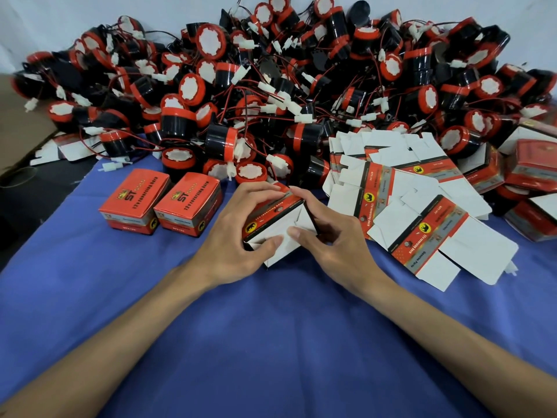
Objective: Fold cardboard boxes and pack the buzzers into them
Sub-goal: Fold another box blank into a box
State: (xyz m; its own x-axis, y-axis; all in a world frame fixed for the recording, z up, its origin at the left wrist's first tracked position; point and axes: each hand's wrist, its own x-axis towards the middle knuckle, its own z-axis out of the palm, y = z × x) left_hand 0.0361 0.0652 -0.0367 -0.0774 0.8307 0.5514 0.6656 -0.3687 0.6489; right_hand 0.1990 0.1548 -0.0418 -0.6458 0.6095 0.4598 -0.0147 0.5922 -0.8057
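A half-folded red and white cardboard box lies on the blue cloth at the centre, its white end flaps facing me. My left hand grips its left side, thumb on a white flap. My right hand grips the right side, thumb pressing the flaps. Two closed red boxes stand side by side to the left. A big heap of black and red buzzers with red wires and white plugs fills the back. Flat unfolded boxes lie fanned out at the right.
The blue cloth covers the table in front of me. More closed red boxes are piled at the far right edge. A brown cardboard sheet lies at the far left, with a few flat boxes beside it.
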